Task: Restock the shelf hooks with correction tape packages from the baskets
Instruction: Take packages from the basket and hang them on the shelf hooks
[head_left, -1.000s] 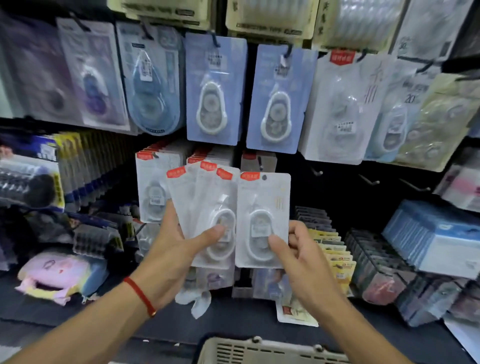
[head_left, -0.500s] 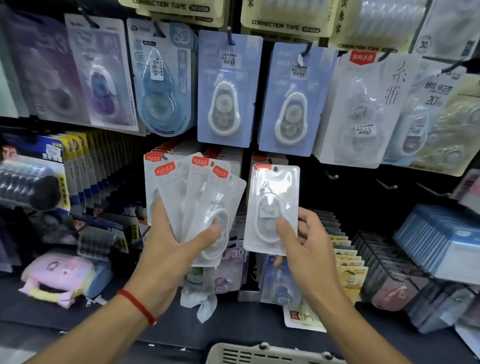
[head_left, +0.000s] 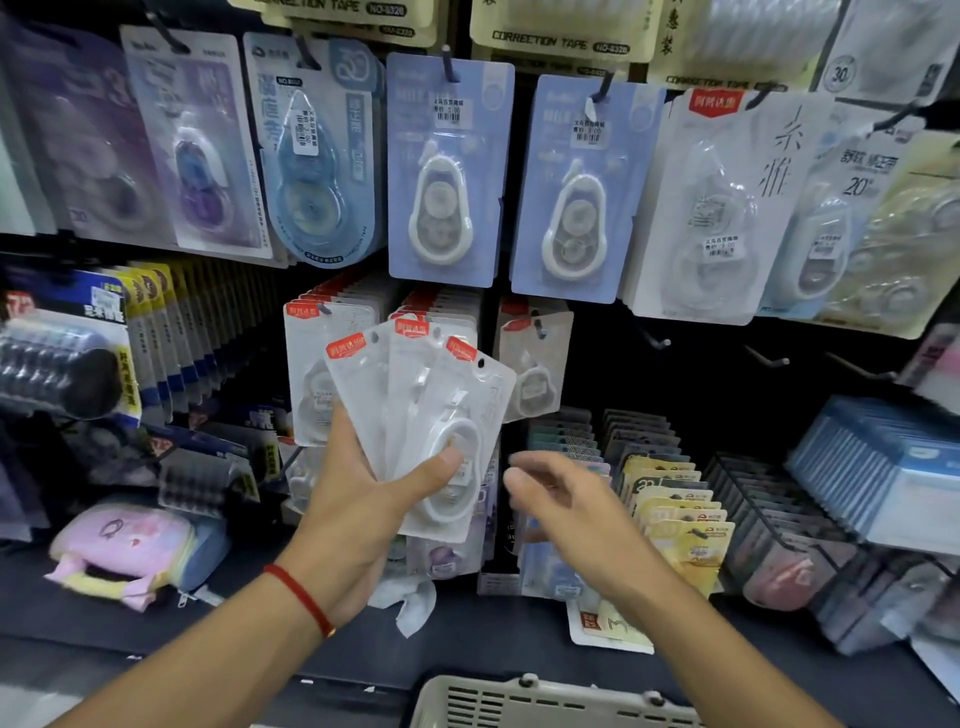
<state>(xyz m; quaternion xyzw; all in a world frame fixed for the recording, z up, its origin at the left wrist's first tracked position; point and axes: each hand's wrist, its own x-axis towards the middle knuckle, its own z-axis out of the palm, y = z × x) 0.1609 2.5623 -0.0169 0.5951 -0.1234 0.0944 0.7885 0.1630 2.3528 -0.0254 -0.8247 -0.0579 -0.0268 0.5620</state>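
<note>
My left hand (head_left: 358, 499) grips a fan of three white correction tape packages (head_left: 415, 405) with red labels, thumb pressed on the front one. My right hand (head_left: 566, 499) is empty, fingers loosely spread, just right of the fan and slightly blurred. One white package (head_left: 535, 364) hangs on a hook of the middle row, right of two full hooks of the same packages (head_left: 317, 364). Bare hooks (head_left: 657, 340) stick out further right. The rim of a beige basket (head_left: 545, 701) shows at the bottom edge.
Blue correction tape cards (head_left: 447, 171) and other packages hang on the upper row. Boxes of small stationery (head_left: 675, 499) and a blue stack (head_left: 883, 467) stand on the lower shelf. At the left lie a pink pouch (head_left: 124, 545) and a black roll pack (head_left: 57, 364).
The package my right hand held now hangs on the middle-row hook. My right hand has let go and dropped back down, empty. The left hand's fan stays raised.
</note>
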